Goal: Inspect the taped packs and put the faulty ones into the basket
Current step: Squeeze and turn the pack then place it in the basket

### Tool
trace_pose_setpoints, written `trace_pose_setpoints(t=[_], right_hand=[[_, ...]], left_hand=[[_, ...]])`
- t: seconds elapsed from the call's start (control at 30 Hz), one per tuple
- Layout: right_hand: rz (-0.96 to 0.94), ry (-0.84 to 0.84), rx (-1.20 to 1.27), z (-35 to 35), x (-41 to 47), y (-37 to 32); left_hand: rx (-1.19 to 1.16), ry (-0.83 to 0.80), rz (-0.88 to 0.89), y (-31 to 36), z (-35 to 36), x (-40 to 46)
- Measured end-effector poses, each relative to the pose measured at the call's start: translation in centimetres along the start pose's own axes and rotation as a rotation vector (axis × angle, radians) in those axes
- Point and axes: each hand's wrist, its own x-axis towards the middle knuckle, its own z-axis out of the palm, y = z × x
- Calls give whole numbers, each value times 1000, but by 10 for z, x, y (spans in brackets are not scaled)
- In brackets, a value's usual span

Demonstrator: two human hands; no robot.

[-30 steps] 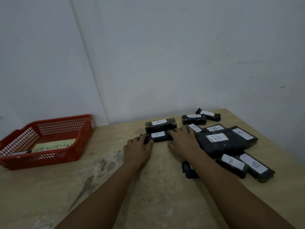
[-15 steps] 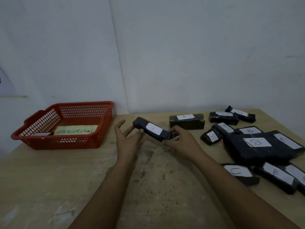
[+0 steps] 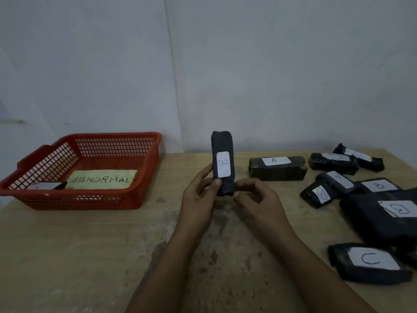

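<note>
Holding upright, just past both wrists: left hand (image 3: 198, 199) and right hand (image 3: 255, 199) meeting at the near, lower end of the B pack (image 3: 223, 163), left thumb laid across its front, curled right fingers (image 3: 246, 185) closing on its lower right edge. Long axis standing nearly vertical, top end pointing up and slightly away, white label facing back toward the camera with its letter turned sideways. Pinched only at the bottom, so most of the length rising free above the fingertips, off the table (image 3: 90, 245).

Looking dark, wrapped all round in black tape, top end blunt and a little crumpled; no tear or loose flap showing on this face, back and sides hidden, so soundness not yet judged.

Lying to the left and slightly farther, well apart from the hands: red basket (image 3: 94, 201), with a yellow ABNORMAL card (image 3: 101, 179) and one dark pack (image 3: 48, 185) already inside. Nearer to the left hand, making that the likelier carrier if faulty.

Resting to the right, from near to far: C pack (image 3: 370, 263), large B bundle (image 3: 388, 218), smaller packs, and A pack (image 3: 277, 169) just beyond the right hand.
</note>
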Motion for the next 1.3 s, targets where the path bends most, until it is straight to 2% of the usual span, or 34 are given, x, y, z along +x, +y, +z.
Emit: trace_pose_setpoints(t=[0.27, 0.4, 0.5, 0.73, 0.97, 1.3], right_hand=[[36, 35, 197, 0, 8, 4], [72, 61, 270, -3, 10, 2], [70, 101, 276, -3, 9, 2], [51, 75, 273, -1, 8, 1], [7, 96, 274, -3, 9, -1], [-6, 93, 253, -2, 7, 1]], left_hand=[[-77, -18, 6, 3, 8, -2], [21, -109, -28, 4, 7, -5], [62, -100, -54, 3, 7, -4], [-27, -16, -85, 2, 9, -3], [-78, -65, -113, 1, 9, -5], [-72, -4, -131, -2, 5, -1]])
